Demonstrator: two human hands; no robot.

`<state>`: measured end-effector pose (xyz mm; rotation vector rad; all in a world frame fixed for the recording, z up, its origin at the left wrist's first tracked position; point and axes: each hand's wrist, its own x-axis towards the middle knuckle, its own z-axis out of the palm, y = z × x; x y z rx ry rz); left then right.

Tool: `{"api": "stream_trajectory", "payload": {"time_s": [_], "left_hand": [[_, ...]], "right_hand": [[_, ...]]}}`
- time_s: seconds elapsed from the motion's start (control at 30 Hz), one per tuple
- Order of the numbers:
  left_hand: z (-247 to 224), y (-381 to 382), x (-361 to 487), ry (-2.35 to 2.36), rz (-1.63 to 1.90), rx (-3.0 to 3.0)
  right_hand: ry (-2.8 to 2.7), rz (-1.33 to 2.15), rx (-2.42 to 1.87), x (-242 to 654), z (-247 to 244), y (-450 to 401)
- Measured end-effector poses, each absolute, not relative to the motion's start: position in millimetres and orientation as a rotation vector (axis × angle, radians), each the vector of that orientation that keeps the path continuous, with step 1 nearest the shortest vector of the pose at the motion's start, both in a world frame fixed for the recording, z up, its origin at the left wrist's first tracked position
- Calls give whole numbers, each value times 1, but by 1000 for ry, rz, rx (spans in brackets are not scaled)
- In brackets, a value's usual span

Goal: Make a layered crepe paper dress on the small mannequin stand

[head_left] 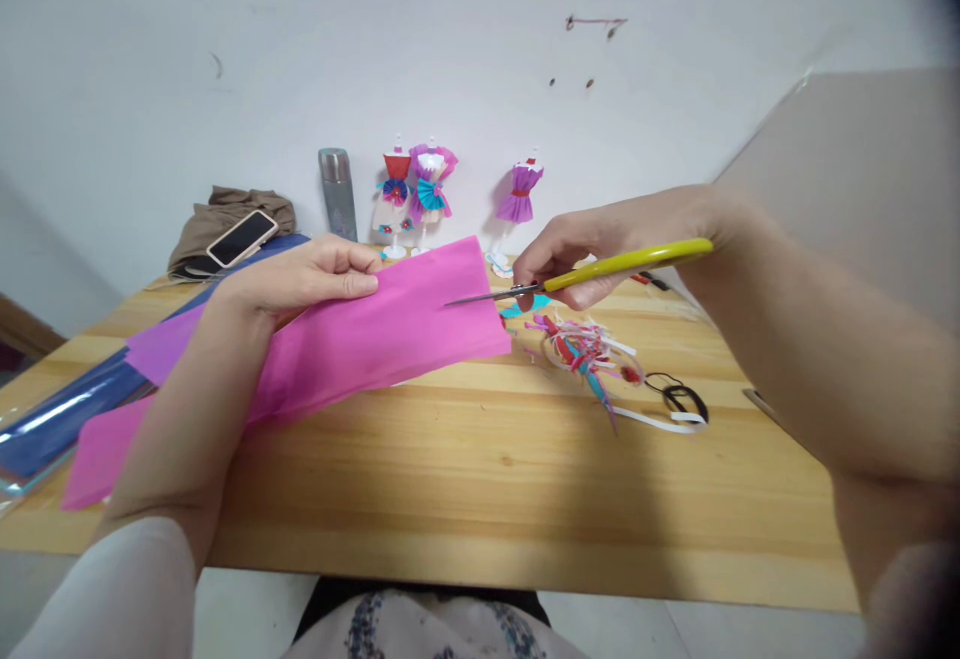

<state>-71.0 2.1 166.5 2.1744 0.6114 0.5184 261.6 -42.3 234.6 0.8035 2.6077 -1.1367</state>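
My left hand (330,269) pinches the upper edge of a long pink sheet of crepe-like paper (390,329), thumb in front and fingers behind. The sheet is lifted off the table at its right end and slants down to the left, partly behind my forearm. My right hand (570,259) grips a pair of scissors with yellow handles (634,261). Their blades lie across the right end of the pink paper, pointing left, a little below its top corner. Whether the blades are spread apart is hard to make out.
Small dress forms in paper dresses (431,194) stand by the wall, near a grey flask (337,194). A phone (242,239) lies on brown cloth at the left, by a blue roll in clear wrap (67,429). Colourful scraps (581,344) and a black cord (686,402) lie right.
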Motion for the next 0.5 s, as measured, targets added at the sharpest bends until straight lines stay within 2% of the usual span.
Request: {"api": "stream_trajectory", "payload": {"time_s": [0.37, 0.5], "left_hand": [[169, 1, -69, 659, 507, 2143], [172, 0, -67, 683, 500, 2162]], "right_hand": [[2605, -1238, 987, 270, 234, -50], [2756, -1213, 878, 279, 217, -47]]}}
